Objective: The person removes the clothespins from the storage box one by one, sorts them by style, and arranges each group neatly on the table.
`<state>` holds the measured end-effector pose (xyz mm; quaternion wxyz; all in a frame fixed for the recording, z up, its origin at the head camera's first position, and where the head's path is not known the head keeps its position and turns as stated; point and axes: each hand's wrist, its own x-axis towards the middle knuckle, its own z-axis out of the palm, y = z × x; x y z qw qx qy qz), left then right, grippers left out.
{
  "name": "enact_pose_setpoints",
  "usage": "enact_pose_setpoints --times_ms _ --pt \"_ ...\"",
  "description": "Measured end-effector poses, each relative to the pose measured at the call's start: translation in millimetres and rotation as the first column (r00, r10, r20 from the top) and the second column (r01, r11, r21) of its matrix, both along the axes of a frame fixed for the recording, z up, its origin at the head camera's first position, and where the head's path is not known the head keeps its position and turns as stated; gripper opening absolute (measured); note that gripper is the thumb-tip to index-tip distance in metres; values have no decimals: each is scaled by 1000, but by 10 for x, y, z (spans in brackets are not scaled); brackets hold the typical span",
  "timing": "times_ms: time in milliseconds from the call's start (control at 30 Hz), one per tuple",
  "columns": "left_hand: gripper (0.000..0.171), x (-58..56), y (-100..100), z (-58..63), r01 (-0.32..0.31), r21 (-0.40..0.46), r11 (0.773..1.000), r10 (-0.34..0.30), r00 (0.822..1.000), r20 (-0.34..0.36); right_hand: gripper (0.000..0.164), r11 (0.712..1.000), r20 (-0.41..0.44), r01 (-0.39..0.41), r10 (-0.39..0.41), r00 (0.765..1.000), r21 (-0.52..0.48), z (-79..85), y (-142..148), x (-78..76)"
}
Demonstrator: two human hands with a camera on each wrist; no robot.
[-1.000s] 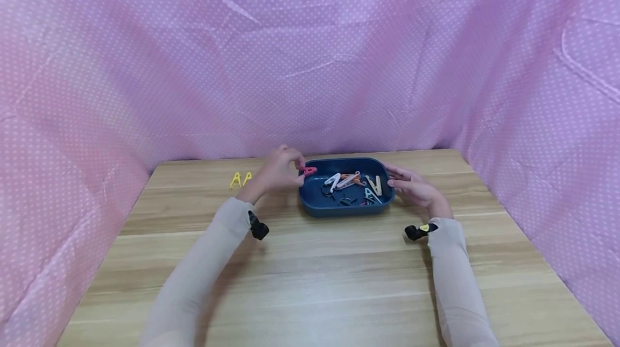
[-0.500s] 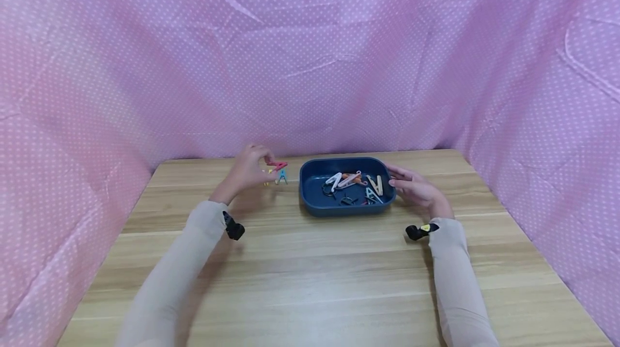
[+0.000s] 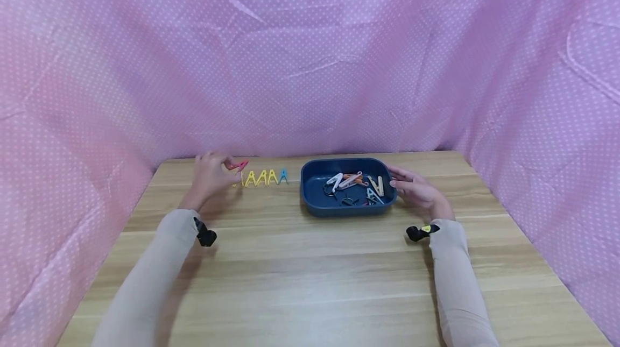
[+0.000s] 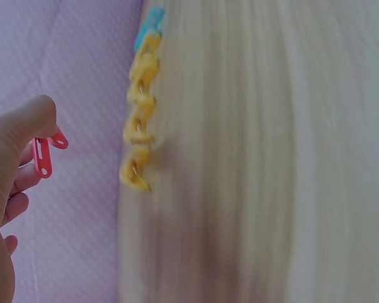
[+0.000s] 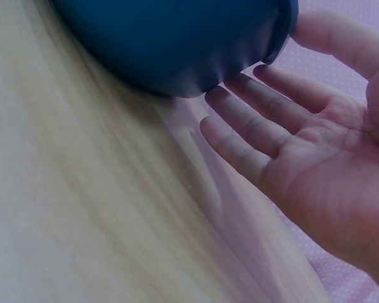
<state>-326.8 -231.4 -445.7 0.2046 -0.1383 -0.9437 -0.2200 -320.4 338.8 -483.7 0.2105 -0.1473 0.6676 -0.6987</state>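
My left hand (image 3: 210,175) pinches a red clothespin (image 3: 239,165) between thumb and fingers, above the left end of a row of pegs. That row has several yellow clothespins (image 3: 261,177) and a light-blue clothespin (image 3: 283,176) at its right end. In the left wrist view the red clothespin (image 4: 43,158) juts out from under the thumb, apart from the row. My right hand (image 3: 416,188) rests against the right end of a dark blue basin (image 3: 349,211). Its fingers (image 5: 246,120) stretch out straight along the outer wall, and the thumb touches the rim.
Inside the basin lie white, pink, orange, cream and pale blue clothespins (image 3: 334,180), with some dark ring-shaped clips (image 3: 349,202). The wooden table (image 3: 310,277) ends at a pink dotted cloth (image 3: 310,67) behind and at both sides.
My left hand has carried the red clothespin leftward from the basin's left rim to the left end of the row, uncovering the yellow and blue clothespins. The right hand stays at the basin.
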Motion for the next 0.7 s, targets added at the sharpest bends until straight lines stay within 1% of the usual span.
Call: enact_pose_setpoints --times_ms 200,333,500,600,700 --pt "26 34 -179 -99 -65 3 998 65 997 -36 68 1000 5 11 -11 1000 23 12 -3 -6" --pt "28 49 -234 -156 -72 8 997 72 996 -51 69 1000 -7 9 -9 1000 18 8 11 2" --pt "26 52 -294 -213 -68 34 997 67 998 14 68 1000 -21 -4 5 1000 18 1 17 23" --pt "23 47 -318 -239 -86 37 996 84 995 58 69 1000 -1 -4 4 1000 8 -2 12 18" --pt "21 32 -334 -261 -117 27 993 114 988 107 68 1000 6 -3 3 1000 3 -5 10 -2"
